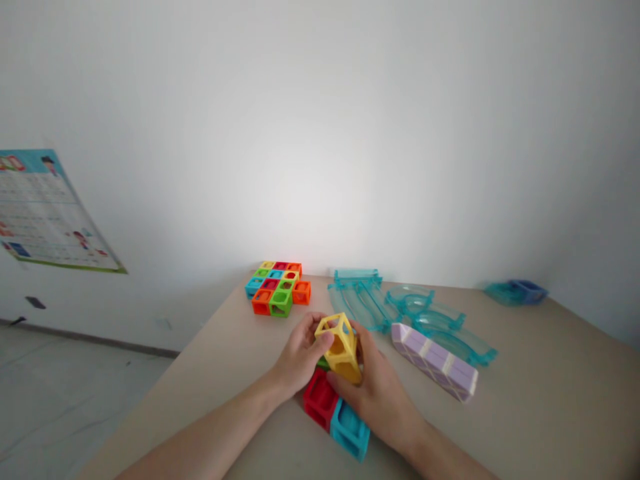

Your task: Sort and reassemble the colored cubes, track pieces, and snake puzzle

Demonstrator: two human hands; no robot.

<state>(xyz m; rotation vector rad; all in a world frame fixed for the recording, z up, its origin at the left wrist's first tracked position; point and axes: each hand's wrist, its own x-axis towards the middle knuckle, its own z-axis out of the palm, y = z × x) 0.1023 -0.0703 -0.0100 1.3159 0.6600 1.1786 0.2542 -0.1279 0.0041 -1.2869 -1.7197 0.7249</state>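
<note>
Between both hands is a yellow hollow-sided block [345, 350], tilted, which looks like two cubes joined end to end. My left hand [299, 355] grips its upper left side, the thumb across the front. From the right, my right hand [383, 393] is closed around its lower part, thumb near the bottom edge. Directly below are a red cube block [320, 398] and a light blue cube block [351, 429], side by side. A bit of a green block [323, 363] shows under the yellow one; the fingers hide the rest.
A flat cluster of coloured cube blocks [275, 284] lies at the table's [225, 373] back left. Clear teal track pieces [363, 300] spread behind my hands. A purple stack of tiles [435, 360] lies to the right, and blue pieces [527, 292] sit in the far corner by the wall.
</note>
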